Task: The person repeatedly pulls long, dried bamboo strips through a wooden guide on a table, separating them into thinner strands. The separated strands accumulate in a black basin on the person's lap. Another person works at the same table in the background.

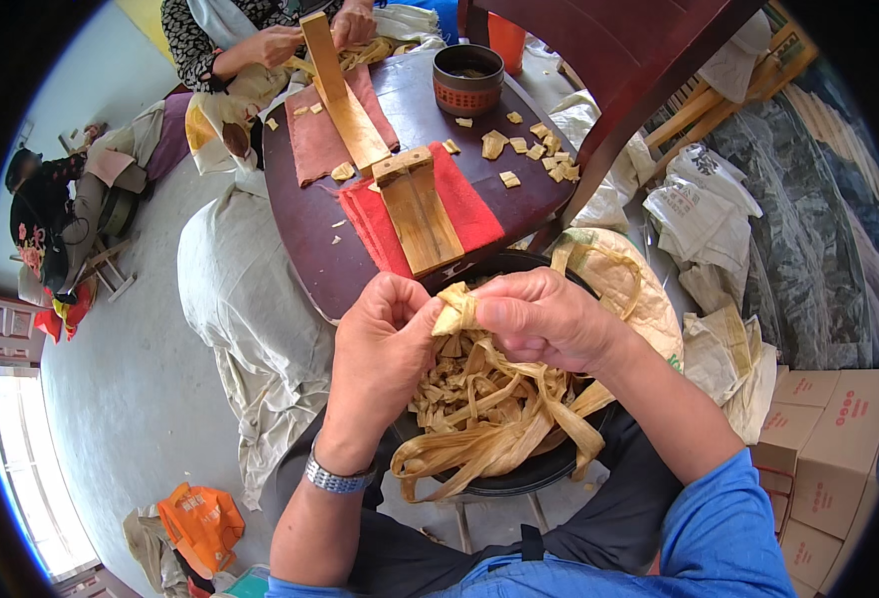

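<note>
My left hand (389, 347) and my right hand (551, 318) meet above a black basin (495, 489), pinching a small folded knot of pale yellow strip (456, 310) between them. Long, flat, tan strips (477, 448) and many small folded pieces (439, 392) fill the basin, some strips hanging over its near rim. Just beyond my hands, a wooden tool with a metal seam (418, 217) lies on a folded red cloth (469, 194) at the edge of a dark red table (297, 224). A longer wooden piece with an upright end (353, 127) adjoins it.
A dark bowl (468, 82) and scattered yellow pieces (494, 144) are on the table. Another person's hands (279, 46) hold strips across it. A dark red chair (619, 82) stands at right, near sacks (626, 291) and cartons (821, 448). Another person (43, 217) sits far left.
</note>
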Demonstrator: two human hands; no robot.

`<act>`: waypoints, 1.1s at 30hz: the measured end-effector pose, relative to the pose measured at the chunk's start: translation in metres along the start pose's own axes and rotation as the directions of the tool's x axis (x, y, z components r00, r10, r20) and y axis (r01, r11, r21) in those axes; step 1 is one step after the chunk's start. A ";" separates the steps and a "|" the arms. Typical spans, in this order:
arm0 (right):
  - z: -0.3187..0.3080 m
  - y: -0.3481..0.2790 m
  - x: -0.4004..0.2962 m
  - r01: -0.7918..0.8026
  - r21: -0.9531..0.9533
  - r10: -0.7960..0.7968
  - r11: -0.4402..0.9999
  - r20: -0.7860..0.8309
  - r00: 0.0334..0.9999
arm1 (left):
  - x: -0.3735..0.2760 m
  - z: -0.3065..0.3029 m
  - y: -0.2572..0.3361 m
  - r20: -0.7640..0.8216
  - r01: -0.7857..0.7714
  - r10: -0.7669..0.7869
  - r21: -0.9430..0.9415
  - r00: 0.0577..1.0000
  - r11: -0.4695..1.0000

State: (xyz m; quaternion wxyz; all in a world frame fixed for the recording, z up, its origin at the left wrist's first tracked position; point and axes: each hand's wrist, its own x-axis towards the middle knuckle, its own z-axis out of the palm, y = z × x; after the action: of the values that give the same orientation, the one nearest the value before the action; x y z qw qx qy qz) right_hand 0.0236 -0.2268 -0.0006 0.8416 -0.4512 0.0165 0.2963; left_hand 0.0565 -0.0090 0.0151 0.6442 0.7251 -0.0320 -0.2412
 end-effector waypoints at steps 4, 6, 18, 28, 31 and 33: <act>0.009 -0.010 0.001 0.025 -0.106 -0.019 0.994 0.063 0.998 | 0.000 0.002 -0.006 0.074 0.061 -0.032 -0.434 0.997 0.899; 0.007 -0.009 0.004 0.049 -0.158 -0.047 0.986 0.016 0.999 | -0.006 0.003 0.005 0.073 0.070 -0.039 -0.510 0.997 0.857; 0.014 -0.005 0.006 0.081 -0.649 -0.266 0.756 -0.192 0.944 | -0.004 -0.005 0.001 -0.070 -0.024 -0.002 -0.364 0.998 0.931; 0.009 -0.010 -0.005 0.144 -0.827 -0.406 0.544 -0.109 0.907 | 0.003 -0.032 -0.002 0.006 0.039 -0.041 -0.483 0.999 0.875; 0.016 -0.005 -0.003 0.186 -0.832 -0.444 0.523 -0.080 0.892 | 0.001 -0.028 -0.001 0.055 0.069 -0.046 -0.557 0.997 0.827; 0.020 0.002 -0.001 0.206 -0.825 -0.452 0.527 -0.067 0.889 | -0.001 -0.017 -0.002 0.090 0.080 -0.031 -0.616 0.995 0.784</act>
State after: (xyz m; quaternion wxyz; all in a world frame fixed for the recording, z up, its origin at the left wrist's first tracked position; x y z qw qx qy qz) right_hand 0.0173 -0.2109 0.0102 0.5786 -0.8098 -0.0883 0.0405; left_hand 0.0615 0.0071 0.0148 0.8370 0.4653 0.0458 -0.2843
